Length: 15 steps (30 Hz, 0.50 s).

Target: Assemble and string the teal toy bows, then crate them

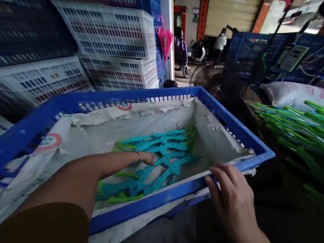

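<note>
A blue plastic crate (242,133) lined with white paper stands in front of me. Several teal and green plastic parts (165,151) lie in a row on its bottom. My left hand (146,158) reaches down into the crate and rests among the teal parts; its fingers are hidden behind the wrist. My right hand (229,191) lies on the crate's near right rim, fingers apart and curled loosely over the edge, holding nothing.
Stacked white, blue and dark crates (108,33) fill the left side. A pile of green plastic parts (318,131) lies on the surface at right, behind it a white sack (297,94). A fan (208,76), a scooter (185,59) and a person (220,44) stand farther back.
</note>
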{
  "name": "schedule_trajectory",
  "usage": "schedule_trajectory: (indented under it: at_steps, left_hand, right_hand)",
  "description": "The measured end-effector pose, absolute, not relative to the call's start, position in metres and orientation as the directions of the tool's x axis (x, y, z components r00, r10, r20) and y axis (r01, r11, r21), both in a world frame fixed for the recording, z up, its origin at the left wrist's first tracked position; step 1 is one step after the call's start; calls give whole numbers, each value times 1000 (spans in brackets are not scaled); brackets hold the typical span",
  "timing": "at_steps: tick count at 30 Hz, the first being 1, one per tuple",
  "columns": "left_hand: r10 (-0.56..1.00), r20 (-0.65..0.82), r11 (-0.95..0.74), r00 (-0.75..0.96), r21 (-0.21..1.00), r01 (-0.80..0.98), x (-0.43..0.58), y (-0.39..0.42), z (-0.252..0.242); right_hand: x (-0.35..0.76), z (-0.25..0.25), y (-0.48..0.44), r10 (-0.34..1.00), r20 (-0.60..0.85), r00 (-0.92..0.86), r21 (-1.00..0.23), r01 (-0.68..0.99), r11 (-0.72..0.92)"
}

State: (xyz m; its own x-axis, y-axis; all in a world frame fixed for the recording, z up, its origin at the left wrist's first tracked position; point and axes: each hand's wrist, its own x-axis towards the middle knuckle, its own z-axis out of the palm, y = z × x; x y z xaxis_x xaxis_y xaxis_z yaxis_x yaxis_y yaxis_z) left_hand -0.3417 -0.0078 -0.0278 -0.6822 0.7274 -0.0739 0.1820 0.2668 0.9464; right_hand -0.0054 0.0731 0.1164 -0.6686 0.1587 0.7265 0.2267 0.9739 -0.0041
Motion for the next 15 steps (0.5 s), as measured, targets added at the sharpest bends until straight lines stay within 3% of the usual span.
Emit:
schedule_trajectory:
  at_steps: [4, 9, 15]
  left_hand:
    - [684, -134, 450, -717, 851, 270, -400, 16, -41]
    - [640, -231, 674, -733, 628, 389, -468, 56, -62]
    - [670, -306, 729, -676, 443, 522, -518, 70, -102]
  right_hand:
    - [-67, 115, 102, 186, 633, -751, 38, 270, 962]
    - [-59, 103, 104, 283, 464, -839, 66, 351, 934]
    - [-61, 118, 99, 286, 375, -882, 17, 315, 949]
